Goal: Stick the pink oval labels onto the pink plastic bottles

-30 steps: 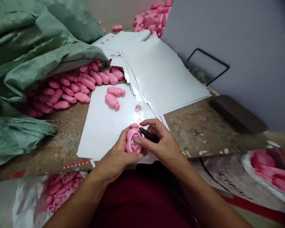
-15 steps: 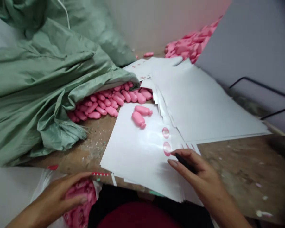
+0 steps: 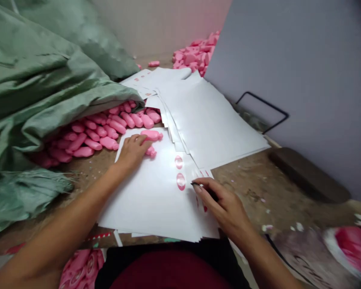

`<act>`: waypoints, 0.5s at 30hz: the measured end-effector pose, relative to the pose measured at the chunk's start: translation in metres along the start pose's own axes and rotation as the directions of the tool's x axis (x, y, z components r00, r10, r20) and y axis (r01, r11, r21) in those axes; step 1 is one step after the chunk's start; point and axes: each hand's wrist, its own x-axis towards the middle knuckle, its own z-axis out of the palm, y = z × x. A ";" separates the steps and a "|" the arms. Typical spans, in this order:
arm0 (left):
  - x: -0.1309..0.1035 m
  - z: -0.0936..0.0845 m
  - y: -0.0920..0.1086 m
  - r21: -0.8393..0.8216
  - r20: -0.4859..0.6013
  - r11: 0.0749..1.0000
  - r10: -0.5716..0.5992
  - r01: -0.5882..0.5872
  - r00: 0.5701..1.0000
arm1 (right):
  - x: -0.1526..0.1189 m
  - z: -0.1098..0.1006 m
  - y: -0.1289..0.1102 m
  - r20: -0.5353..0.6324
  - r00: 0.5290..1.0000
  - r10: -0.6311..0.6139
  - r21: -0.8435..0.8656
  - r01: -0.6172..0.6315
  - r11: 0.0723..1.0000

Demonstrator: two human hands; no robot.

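Observation:
My left hand (image 3: 132, 151) reaches across the white sticker sheet (image 3: 144, 200), fingers closed over a small pink bottle (image 3: 151, 151); most of its body is hidden under the hand. Just beyond lies a second pink bottle (image 3: 153, 135), touching or nearly touching the fingertips. Over the sheet's right side, my right hand (image 3: 221, 196) pinches a thin black pointed tool (image 3: 195, 184), its tip close to an oval pink sticker (image 3: 181, 182). Another oval sticker (image 3: 178, 162) sits above that one. Whether the tool is a pen or tweezers cannot be made out.
A green sack (image 3: 63, 80) spills pink bottles (image 3: 92, 134) on the left. Stacked white sheets (image 3: 198, 116) lie behind, with a pink pile (image 3: 195, 56) at the back. On the right are a dark block (image 3: 308, 174) and a grey panel (image 3: 273, 60) with a black wire stand (image 3: 267, 104).
My left hand has moved from the bag of pink bottles at the lower left up onto a bottle on the sheet. The right hand stays by the stickers with the tool; the view has turned right.

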 end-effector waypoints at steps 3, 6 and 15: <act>-0.009 0.007 0.008 -0.050 -0.027 0.998 -0.046 0.045 0.999 | 0.011 -0.001 0.007 -0.001 0.996 -0.089 -0.127 0.088 0.988; -0.026 0.027 0.031 -0.416 0.040 0.866 -0.287 0.277 0.957 | 0.021 0.001 0.012 0.002 0.987 -0.160 -0.283 0.154 0.947; -0.041 0.072 0.057 -0.836 0.407 0.144 -0.487 0.530 0.773 | 0.030 0.008 0.009 0.006 0.965 -0.261 -0.459 0.234 0.857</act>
